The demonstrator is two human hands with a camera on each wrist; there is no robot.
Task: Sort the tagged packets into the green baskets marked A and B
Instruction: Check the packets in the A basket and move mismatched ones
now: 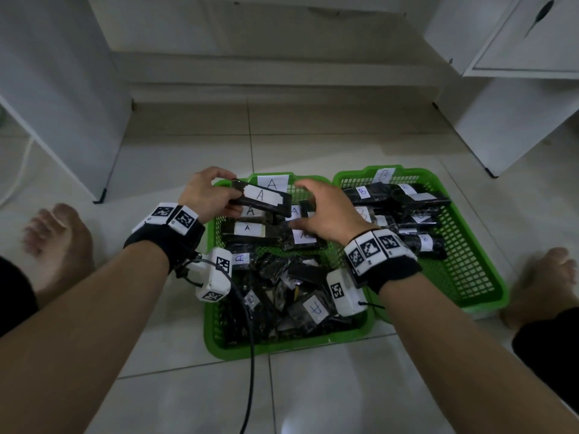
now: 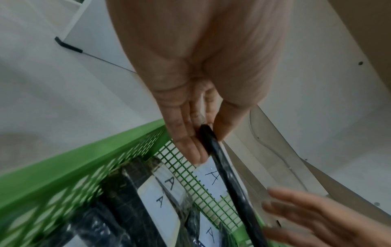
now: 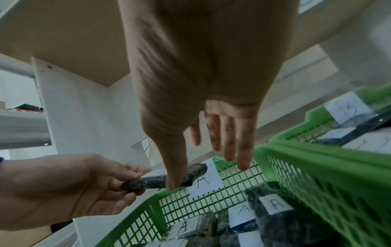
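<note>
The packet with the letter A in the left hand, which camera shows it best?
The head view. There the packet faces the camera, so its white tag and the A read clearly while the left hand holds one end. The left wrist view shows only its thin black edge. The right wrist view shows it partly behind the right hand's thumb.

Black A-tagged packet point(image 1: 262, 202) held level above basket A point(image 1: 216, 324).
</note>
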